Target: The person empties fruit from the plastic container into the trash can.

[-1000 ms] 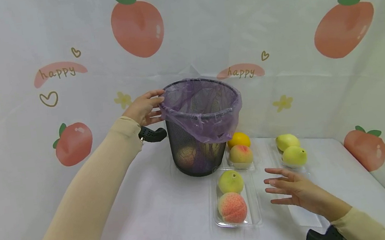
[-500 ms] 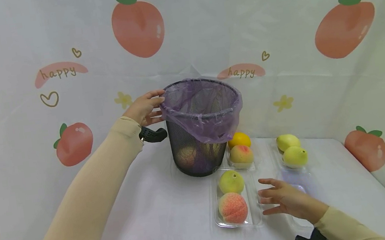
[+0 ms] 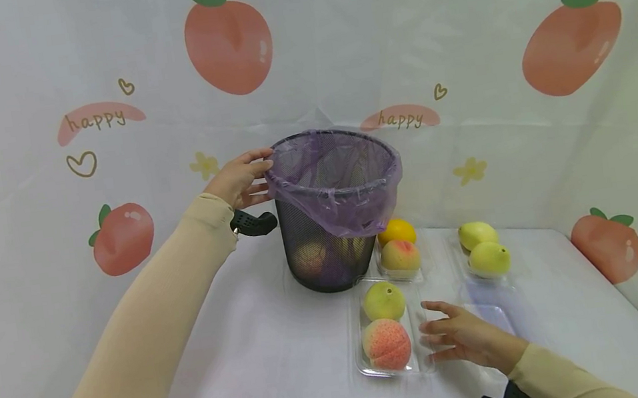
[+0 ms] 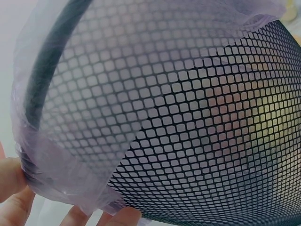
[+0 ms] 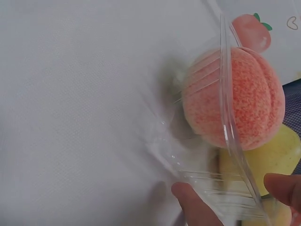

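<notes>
A black mesh trash bin (image 3: 327, 238) lined with a purple plastic bag (image 3: 357, 211) stands on the table. My left hand (image 3: 238, 181) rests its fingers at the bin's left rim; the left wrist view shows fingertips (image 4: 124, 217) against the bag and mesh. Nearer me lies a clear plastic box (image 3: 363, 369) with a peach (image 3: 386, 345) and a yellow-green round fruit (image 3: 383, 301) in it. My right hand (image 3: 473, 339) reaches over the box's right edge with fingers spread and nothing held. In the right wrist view its thumb and a finger flank the box's side.
Behind the front box, an orange (image 3: 397, 233) and another peach (image 3: 400, 257) sit in a clear box beside the bin. Two yellow lemons (image 3: 489, 258) lie in a box at right. A blurred reddish shape shows through the bin's mesh. A printed cloth hangs behind.
My right hand has moved left and slightly down, from beside the front box to its right edge. The left hand, bin and fruit have stayed put.
</notes>
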The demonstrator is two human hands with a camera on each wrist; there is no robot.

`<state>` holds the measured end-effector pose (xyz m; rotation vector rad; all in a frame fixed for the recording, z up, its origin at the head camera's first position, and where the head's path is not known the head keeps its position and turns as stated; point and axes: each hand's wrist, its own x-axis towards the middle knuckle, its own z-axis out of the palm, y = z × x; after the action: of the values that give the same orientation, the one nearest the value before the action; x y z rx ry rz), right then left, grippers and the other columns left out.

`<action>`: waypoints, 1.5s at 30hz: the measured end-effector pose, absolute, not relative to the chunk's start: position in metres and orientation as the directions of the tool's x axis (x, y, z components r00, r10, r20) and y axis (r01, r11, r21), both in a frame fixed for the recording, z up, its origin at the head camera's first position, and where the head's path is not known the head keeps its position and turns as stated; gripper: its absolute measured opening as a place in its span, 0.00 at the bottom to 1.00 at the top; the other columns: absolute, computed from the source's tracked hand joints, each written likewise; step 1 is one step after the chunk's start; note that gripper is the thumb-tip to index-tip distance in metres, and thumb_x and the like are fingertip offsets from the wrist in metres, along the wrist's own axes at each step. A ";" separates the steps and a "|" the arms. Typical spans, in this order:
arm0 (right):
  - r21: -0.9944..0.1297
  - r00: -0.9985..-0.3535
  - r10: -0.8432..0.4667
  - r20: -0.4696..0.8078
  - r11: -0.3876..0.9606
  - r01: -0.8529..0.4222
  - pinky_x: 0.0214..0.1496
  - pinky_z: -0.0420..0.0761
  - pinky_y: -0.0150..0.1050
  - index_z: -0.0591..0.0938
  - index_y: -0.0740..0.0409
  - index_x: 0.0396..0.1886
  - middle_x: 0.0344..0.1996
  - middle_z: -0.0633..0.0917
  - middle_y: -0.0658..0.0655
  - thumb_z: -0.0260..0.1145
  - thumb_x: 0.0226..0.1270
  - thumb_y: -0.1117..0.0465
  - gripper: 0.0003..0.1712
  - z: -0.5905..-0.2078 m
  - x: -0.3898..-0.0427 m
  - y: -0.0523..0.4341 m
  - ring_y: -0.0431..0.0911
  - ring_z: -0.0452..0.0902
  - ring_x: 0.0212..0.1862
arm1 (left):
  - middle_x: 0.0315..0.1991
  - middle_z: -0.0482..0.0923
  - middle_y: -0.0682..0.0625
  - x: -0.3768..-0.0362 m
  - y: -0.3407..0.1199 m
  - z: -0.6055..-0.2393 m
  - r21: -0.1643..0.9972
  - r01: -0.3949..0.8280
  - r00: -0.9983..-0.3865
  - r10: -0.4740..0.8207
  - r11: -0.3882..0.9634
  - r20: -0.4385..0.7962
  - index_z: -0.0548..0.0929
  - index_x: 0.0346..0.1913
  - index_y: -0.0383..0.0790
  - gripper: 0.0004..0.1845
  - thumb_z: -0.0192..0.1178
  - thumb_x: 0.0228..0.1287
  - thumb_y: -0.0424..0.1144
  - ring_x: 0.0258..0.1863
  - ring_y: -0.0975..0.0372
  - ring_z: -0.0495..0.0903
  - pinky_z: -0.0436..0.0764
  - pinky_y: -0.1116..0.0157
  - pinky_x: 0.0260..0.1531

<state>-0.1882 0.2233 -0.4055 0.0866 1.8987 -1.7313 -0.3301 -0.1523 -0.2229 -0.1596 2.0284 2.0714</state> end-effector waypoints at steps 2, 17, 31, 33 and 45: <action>-0.893 -0.840 -0.304 -0.449 0.163 0.419 0.51 0.82 0.51 0.45 0.68 0.75 0.48 0.73 0.60 0.60 0.69 0.65 0.44 -0.407 -0.188 0.222 0.45 0.78 0.44 | 0.52 0.66 0.55 -0.330 -0.153 -0.223 0.970 -0.242 -0.966 0.095 -0.008 -0.240 0.63 0.73 0.57 0.25 0.49 0.76 0.41 0.53 0.59 0.73 0.79 0.64 0.47; -0.868 -0.845 -0.204 -0.494 0.166 0.468 0.47 0.83 0.50 0.48 0.62 0.76 0.52 0.70 0.65 0.57 0.68 0.70 0.41 -0.409 -0.191 0.209 0.47 0.74 0.42 | 0.50 0.67 0.55 -0.328 -0.152 -0.220 0.966 -0.256 -0.963 0.093 -0.020 -0.253 0.63 0.72 0.56 0.25 0.48 0.76 0.40 0.52 0.59 0.73 0.80 0.65 0.44; -0.871 -0.846 -0.210 -0.490 0.155 0.466 0.48 0.82 0.49 0.47 0.57 0.78 0.53 0.69 0.65 0.56 0.71 0.69 0.41 -0.408 -0.189 0.207 0.47 0.72 0.42 | 0.53 0.67 0.54 -0.328 -0.151 -0.219 0.965 -0.263 -0.962 0.079 -0.010 -0.261 0.64 0.72 0.58 0.25 0.48 0.76 0.41 0.49 0.60 0.73 0.78 0.62 0.52; -0.874 -0.849 -0.213 -0.484 0.155 0.460 0.47 0.82 0.48 0.46 0.54 0.78 0.52 0.69 0.64 0.56 0.71 0.68 0.43 -0.406 -0.188 0.207 0.47 0.73 0.42 | 0.52 0.67 0.55 -0.328 -0.150 -0.219 0.965 -0.264 -0.962 0.079 -0.013 -0.262 0.64 0.72 0.57 0.25 0.48 0.76 0.41 0.49 0.60 0.73 0.77 0.62 0.52; -0.901 -0.833 -0.346 -0.431 0.127 0.414 0.48 0.82 0.49 0.35 0.44 0.78 0.63 0.64 0.78 0.51 0.73 0.64 0.46 -0.403 -0.185 0.215 0.50 0.78 0.51 | 0.49 0.67 0.55 -0.328 -0.151 -0.218 0.963 -0.270 -0.960 0.079 -0.016 -0.268 0.64 0.72 0.57 0.25 0.49 0.76 0.41 0.48 0.60 0.73 0.81 0.66 0.39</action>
<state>-0.1850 0.2153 -0.4028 0.0658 1.8521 -1.7636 -0.3280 -0.1507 -0.2185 -0.2017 2.0143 2.0695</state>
